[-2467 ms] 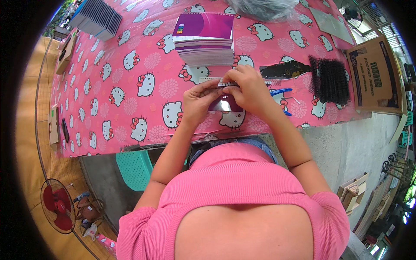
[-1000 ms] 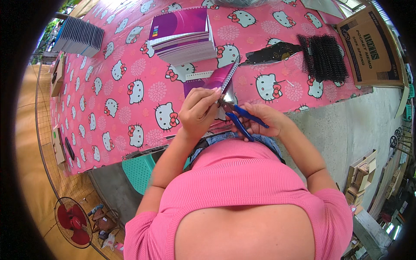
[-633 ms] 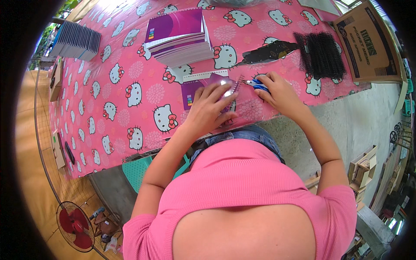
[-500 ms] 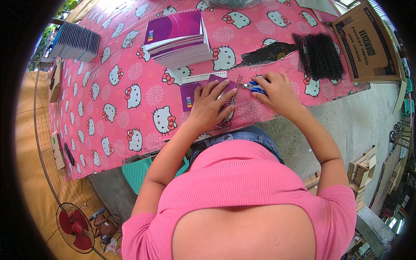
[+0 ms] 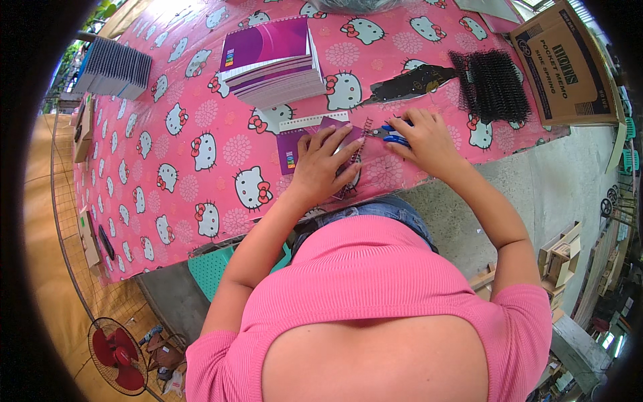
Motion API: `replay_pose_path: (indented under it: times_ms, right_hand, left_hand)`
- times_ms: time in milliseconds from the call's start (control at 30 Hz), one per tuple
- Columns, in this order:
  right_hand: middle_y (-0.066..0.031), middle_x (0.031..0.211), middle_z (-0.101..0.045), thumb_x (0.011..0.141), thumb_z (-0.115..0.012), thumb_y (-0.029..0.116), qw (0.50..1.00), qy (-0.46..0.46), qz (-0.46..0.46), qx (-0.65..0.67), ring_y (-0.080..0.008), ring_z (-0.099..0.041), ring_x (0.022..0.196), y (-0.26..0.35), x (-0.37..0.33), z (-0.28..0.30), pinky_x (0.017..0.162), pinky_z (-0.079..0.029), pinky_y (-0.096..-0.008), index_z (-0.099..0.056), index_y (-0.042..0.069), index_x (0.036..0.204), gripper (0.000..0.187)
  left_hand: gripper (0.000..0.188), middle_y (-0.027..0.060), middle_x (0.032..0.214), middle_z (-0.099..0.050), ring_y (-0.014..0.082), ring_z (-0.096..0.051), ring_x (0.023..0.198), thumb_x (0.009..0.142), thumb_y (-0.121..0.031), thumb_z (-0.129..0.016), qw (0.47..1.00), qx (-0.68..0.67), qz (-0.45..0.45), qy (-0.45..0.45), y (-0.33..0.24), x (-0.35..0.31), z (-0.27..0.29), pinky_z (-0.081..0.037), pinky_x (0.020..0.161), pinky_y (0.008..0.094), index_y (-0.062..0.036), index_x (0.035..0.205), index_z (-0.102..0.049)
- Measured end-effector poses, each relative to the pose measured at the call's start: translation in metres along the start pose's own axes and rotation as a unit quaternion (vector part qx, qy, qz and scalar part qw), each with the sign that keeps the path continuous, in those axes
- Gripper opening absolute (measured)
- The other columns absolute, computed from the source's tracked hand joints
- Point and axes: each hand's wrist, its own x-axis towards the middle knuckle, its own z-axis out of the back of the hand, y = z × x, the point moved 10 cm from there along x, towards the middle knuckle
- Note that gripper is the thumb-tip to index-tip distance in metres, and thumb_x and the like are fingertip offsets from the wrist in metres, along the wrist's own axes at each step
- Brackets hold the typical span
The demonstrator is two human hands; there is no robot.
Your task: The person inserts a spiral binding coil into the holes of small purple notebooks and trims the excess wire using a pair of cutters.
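**Notebook pinned, pliers at its spiral**

Above your hands sit a notebook stack [image 5: 271,63], black coils [image 5: 494,84] and a cardboard box [image 5: 566,63]. Mid-frame, your left hand [image 5: 321,167] lies flat on the purple notebook [image 5: 315,137]; your right hand [image 5: 425,141] grips blue pliers [image 5: 388,134] at its edge.

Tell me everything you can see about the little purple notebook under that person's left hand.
The purple notebook is small, with a glossy-looking cover bearing a coloured stripe near its left edge. It lies flat on the pink cartoon-cat tablecloth, near the table's front edge. A dark wire spiral runs along its right side. The left hand presses down on it, covering most of the cover. The right hand holds blue-handled pliers at the spiral's top end.
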Motion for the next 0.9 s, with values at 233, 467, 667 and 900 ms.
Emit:
replay_pose_path:
  times_ms: [233, 467, 667, 900]
  right_hand:
    - [-0.0085, 0.100, -0.056, 0.076, -0.072, 0.035, 0.999, -0.002, 0.016, -0.047, -0.0265, -0.054, 0.097, 0.004, 0.000, 0.002, 0.083, -0.039, -0.0419, -0.061, 0.012, 0.111, 0.043]
    - [-0.0101, 0.096, -0.056, 0.076, -0.071, 0.040, 1.000, -0.014, 0.010, -0.011, -0.0285, -0.055, 0.091, 0.000, 0.000, -0.001, 0.076, -0.042, -0.0398, -0.061, 0.008, 0.104, 0.044]
    - [-0.0148, 0.078, -0.064, 0.080, -0.064, 0.051, 0.997, 0.063, -0.044, 0.020, -0.0318, -0.064, 0.073, -0.010, 0.005, -0.016, 0.063, -0.050, -0.0430, -0.064, 0.003, 0.079, 0.048]
    - [-0.0148, 0.080, -0.065, 0.080, -0.063, 0.052, 0.994, 0.084, -0.070, 0.005, -0.0320, -0.065, 0.074, -0.012, 0.002, -0.021, 0.063, -0.051, -0.0436, -0.065, 0.004, 0.081, 0.048]
  left_hand:
    - [0.045, 0.0044, 0.140, -0.047, 0.0290, -0.041, 0.123, 0.083, -0.034, -0.063, 1.000, -0.006, 0.001, -0.005, -0.001, 0.000, 0.001, -0.028, 0.100, 0.0496, -0.0206, 0.126, -0.059]
    - [0.045, 0.0049, 0.139, -0.047, 0.0288, -0.041, 0.123, 0.082, -0.033, -0.063, 1.000, -0.001, -0.008, -0.013, -0.002, 0.000, 0.002, -0.028, 0.100, 0.0490, -0.0210, 0.125, -0.060]
    - [0.043, 0.0050, 0.138, -0.048, 0.0287, -0.041, 0.122, 0.082, -0.033, -0.063, 1.000, 0.013, -0.007, -0.014, -0.001, 0.000, 0.002, -0.028, 0.100, 0.0490, -0.0207, 0.124, -0.061]
    - [0.043, 0.0048, 0.138, -0.048, 0.0287, -0.041, 0.122, 0.083, -0.034, -0.063, 1.000, 0.008, -0.001, -0.018, -0.001, -0.001, 0.002, -0.028, 0.100, 0.0487, -0.0212, 0.124, -0.062]
